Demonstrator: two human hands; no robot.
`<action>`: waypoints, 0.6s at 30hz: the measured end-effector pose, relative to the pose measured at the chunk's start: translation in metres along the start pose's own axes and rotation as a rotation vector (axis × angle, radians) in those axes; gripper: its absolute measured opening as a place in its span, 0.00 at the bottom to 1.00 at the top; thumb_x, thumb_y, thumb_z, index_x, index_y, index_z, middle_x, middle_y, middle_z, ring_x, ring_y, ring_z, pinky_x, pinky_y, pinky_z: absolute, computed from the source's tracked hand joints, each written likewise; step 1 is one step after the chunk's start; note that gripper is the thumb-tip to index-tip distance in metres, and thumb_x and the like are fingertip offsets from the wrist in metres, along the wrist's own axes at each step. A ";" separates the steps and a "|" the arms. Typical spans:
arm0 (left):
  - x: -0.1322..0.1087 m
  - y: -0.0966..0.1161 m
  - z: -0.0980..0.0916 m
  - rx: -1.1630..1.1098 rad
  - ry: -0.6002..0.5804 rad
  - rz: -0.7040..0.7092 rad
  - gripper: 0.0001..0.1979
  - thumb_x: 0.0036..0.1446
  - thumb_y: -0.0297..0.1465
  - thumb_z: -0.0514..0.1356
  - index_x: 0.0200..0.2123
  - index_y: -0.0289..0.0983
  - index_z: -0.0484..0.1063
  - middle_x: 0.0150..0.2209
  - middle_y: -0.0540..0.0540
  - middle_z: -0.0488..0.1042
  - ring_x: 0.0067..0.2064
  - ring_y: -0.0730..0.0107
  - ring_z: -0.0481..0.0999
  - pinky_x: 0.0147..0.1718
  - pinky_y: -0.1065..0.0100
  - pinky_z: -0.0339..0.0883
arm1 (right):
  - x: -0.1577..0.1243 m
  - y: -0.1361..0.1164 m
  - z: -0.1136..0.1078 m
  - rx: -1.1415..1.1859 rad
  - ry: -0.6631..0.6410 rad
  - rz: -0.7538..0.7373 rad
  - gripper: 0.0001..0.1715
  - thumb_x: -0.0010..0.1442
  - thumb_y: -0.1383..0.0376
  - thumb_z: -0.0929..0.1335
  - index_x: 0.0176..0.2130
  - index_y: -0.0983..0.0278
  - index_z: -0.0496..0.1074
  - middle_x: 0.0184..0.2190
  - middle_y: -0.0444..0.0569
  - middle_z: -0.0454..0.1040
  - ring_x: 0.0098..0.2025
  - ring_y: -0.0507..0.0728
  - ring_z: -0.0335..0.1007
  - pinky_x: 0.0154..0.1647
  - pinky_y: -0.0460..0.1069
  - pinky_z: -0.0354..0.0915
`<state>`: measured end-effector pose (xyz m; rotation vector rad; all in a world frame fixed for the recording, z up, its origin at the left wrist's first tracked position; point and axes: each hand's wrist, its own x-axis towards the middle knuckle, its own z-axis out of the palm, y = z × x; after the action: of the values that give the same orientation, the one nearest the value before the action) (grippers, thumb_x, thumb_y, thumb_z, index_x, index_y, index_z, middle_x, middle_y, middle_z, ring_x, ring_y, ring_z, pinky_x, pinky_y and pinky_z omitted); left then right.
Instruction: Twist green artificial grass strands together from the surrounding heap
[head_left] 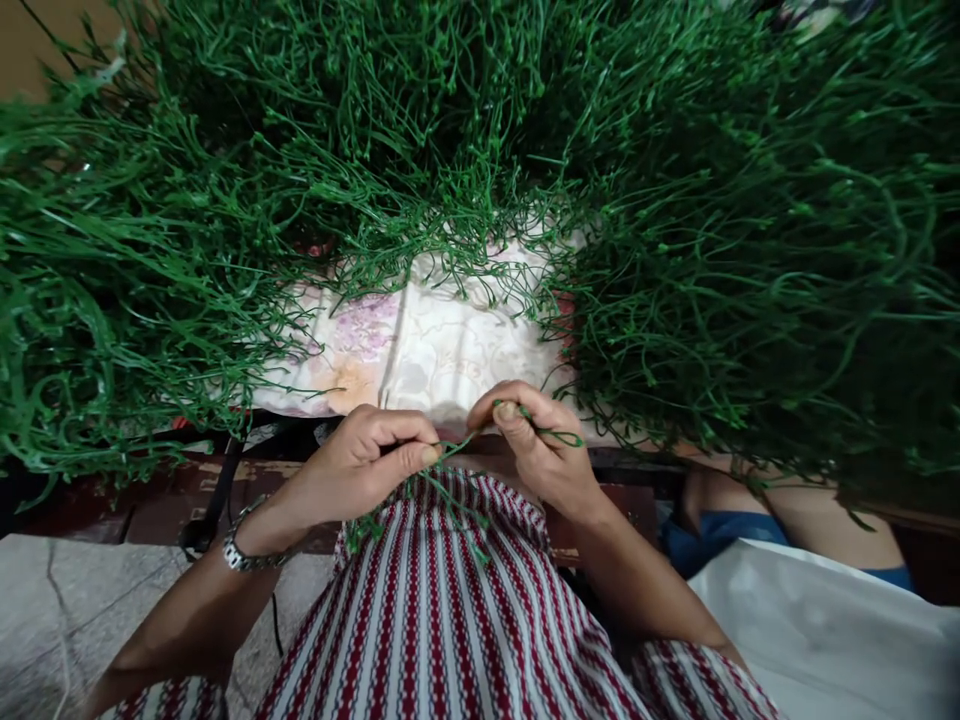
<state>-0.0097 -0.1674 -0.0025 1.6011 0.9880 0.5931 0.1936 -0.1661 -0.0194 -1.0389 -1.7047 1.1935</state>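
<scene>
Your left hand pinches the green strand between thumb and forefinger; your right hand pinches it likewise, a loop protruding. The strand spans the gap between both hands, near your striped garment. Ahead, heaped green stems border the floral cloth on three sides.

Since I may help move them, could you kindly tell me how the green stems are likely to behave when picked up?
The stems are probably floppy rather than stiff, since many droop and curl. Each is likely light, being so thin. Lifting a few may drag others along, as they lie tangled.
</scene>
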 end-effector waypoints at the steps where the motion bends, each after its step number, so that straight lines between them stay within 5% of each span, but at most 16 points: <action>1: 0.001 0.000 0.001 -0.006 -0.008 -0.014 0.13 0.57 0.32 0.54 0.23 0.34 0.68 0.18 0.54 0.58 0.21 0.79 0.56 0.20 0.76 0.51 | 0.001 -0.001 0.001 -0.017 0.027 -0.004 0.11 0.65 0.67 0.59 0.35 0.67 0.68 0.29 0.47 0.71 0.32 0.49 0.69 0.34 0.43 0.63; 6: 0.007 -0.003 0.012 0.008 0.175 -0.009 0.11 0.57 0.30 0.54 0.24 0.34 0.68 0.19 0.54 0.61 0.21 0.80 0.57 0.20 0.76 0.51 | 0.001 -0.002 0.017 0.017 -0.143 0.037 0.09 0.65 0.64 0.58 0.41 0.65 0.64 0.28 0.44 0.64 0.29 0.48 0.61 0.30 0.43 0.60; 9: 0.008 -0.006 0.019 0.097 0.308 0.008 0.11 0.57 0.30 0.54 0.24 0.34 0.68 0.20 0.53 0.63 0.22 0.79 0.60 0.21 0.76 0.54 | -0.003 0.001 0.027 0.092 -0.134 0.101 0.10 0.65 0.64 0.58 0.45 0.65 0.60 0.29 0.43 0.62 0.29 0.48 0.59 0.30 0.43 0.60; 13: 0.006 -0.012 0.024 0.216 0.286 0.056 0.10 0.59 0.29 0.52 0.26 0.34 0.68 0.22 0.52 0.67 0.24 0.78 0.64 0.25 0.75 0.57 | -0.005 0.009 0.030 0.113 -0.155 0.110 0.09 0.63 0.66 0.60 0.44 0.65 0.62 0.32 0.45 0.65 0.33 0.49 0.61 0.34 0.44 0.61; 18: 0.002 -0.010 0.017 0.450 0.146 0.089 0.11 0.59 0.27 0.51 0.23 0.35 0.63 0.21 0.53 0.62 0.24 0.78 0.61 0.25 0.73 0.52 | -0.005 0.013 0.023 -0.150 -0.293 0.070 0.06 0.57 0.73 0.60 0.29 0.65 0.61 0.24 0.41 0.61 0.27 0.48 0.57 0.29 0.43 0.55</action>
<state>0.0025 -0.1745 -0.0167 2.0277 1.2254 0.5810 0.1767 -0.1753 -0.0381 -1.0610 -2.0242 1.3306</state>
